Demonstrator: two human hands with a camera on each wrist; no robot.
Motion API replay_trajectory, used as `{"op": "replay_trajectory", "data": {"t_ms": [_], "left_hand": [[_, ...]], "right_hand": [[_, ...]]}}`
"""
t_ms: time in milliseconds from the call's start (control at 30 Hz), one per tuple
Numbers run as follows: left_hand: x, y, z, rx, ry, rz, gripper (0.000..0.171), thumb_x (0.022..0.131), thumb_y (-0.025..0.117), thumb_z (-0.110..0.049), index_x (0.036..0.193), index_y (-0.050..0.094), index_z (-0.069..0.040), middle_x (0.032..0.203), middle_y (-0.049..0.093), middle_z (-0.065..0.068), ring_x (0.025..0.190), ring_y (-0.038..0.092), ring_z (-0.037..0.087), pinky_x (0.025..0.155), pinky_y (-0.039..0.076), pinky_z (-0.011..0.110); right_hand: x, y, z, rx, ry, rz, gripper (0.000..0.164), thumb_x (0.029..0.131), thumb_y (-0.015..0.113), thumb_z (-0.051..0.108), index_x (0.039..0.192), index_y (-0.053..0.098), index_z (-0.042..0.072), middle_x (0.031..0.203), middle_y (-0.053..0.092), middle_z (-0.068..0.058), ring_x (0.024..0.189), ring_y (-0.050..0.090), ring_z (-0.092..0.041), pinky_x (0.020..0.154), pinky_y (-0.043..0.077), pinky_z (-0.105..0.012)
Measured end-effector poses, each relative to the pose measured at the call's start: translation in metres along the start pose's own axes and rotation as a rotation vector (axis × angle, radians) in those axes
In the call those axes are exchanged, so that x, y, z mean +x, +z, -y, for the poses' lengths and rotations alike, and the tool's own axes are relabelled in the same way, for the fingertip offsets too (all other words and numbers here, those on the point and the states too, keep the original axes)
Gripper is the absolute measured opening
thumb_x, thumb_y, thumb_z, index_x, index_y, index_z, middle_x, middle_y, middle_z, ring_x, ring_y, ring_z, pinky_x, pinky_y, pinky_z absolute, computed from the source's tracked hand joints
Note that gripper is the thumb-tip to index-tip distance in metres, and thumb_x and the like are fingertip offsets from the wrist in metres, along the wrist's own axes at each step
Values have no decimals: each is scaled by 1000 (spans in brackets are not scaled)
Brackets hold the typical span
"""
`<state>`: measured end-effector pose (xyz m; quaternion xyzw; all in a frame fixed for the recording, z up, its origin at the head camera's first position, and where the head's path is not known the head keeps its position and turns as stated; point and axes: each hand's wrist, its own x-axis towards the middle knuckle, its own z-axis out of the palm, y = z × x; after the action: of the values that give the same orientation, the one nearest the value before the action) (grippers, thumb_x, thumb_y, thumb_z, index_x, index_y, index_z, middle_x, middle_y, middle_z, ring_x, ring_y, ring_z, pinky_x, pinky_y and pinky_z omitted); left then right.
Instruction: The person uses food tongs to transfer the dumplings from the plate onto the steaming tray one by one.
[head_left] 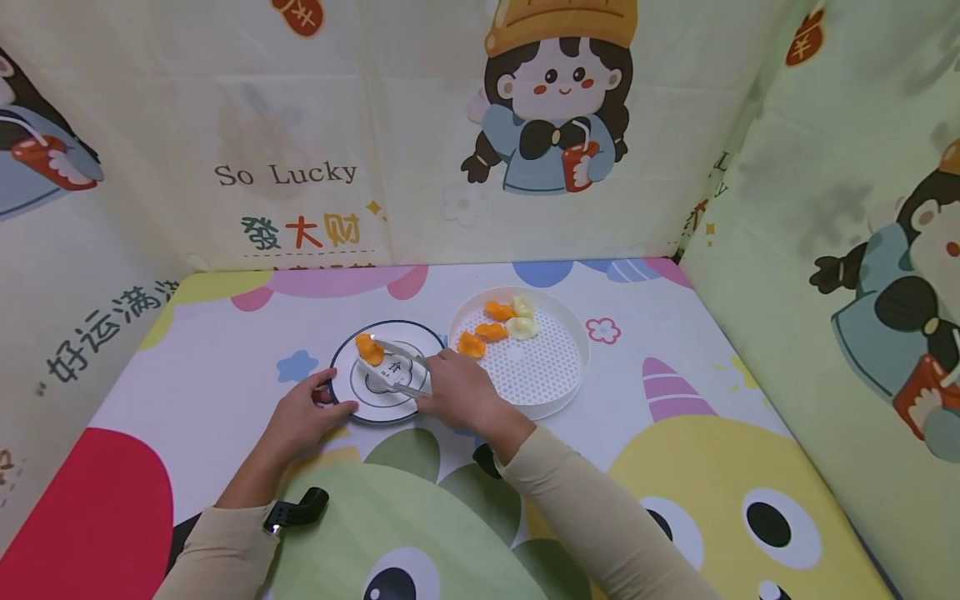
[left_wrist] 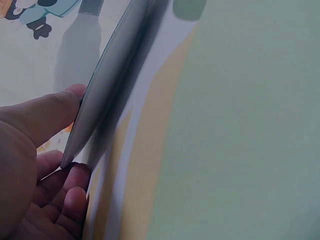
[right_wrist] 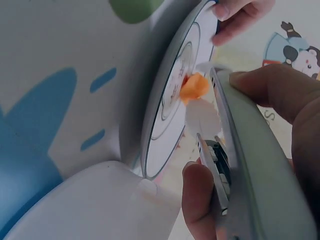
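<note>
My left hand (head_left: 311, 412) pinches the near-left rim of a white plate (head_left: 377, 404) with dark ring lines, thumb and fingers on either side of the edge. In the left wrist view, the plate (left_wrist: 107, 85) shows edge-on beside the thumb. With my right hand (head_left: 465, 392) I grip a pair of tongs (right_wrist: 250, 145) with pale green handles and whitish tips. Their arms stand apart over the plate, the tips reaching around an orange dumpling-like piece (head_left: 369, 350) at the plate's left side. This orange piece (right_wrist: 194, 87) also appears by the tips in the right wrist view.
Right beside the plate sits a round white perforated steamer tray (head_left: 555, 367). Several orange dumpling-like pieces (head_left: 491, 332) and pale yellow ones (head_left: 522, 327) lie in its upper left part. A printed cloth covers the table, and fabric walls (head_left: 420, 125) stand behind and at both sides.
</note>
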<state>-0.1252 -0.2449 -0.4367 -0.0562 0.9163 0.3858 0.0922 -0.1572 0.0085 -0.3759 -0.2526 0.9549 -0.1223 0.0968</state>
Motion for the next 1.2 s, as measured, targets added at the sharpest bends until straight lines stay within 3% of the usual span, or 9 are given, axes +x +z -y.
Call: {"op": "replay_trajectory", "data": {"t_ms": [267, 733, 1200], "left_hand": [[-2, 1, -1, 2, 3, -5, 84, 90, 75, -37, 151, 35, 4, 116, 54, 21, 101, 50, 33, 81, 42, 42], [-1, -1, 1, 4, 21, -14, 84, 89, 75, -37, 151, 35, 5, 117, 55, 22, 103, 51, 34, 84, 42, 43], [-2, 0, 2, 8, 52, -27, 82, 90, 76, -34, 149, 37, 7, 112, 57, 21, 99, 52, 33, 83, 41, 42]], "right_hand": [[-6, -4, 1, 45, 12, -33, 33, 93, 64, 25, 120, 66, 6, 107, 61, -4, 89, 52, -17, 73, 45, -27], [-22, -23, -15, 110, 1, -105, 46, 95, 63, 27, 134, 59, 3, 126, 62, -9, 110, 56, -24, 95, 47, -36], [-55, -42, -56, 116, 42, -244, 47, 91, 69, 22, 132, 61, 1, 124, 62, -13, 108, 59, -28, 94, 48, -44]]}}
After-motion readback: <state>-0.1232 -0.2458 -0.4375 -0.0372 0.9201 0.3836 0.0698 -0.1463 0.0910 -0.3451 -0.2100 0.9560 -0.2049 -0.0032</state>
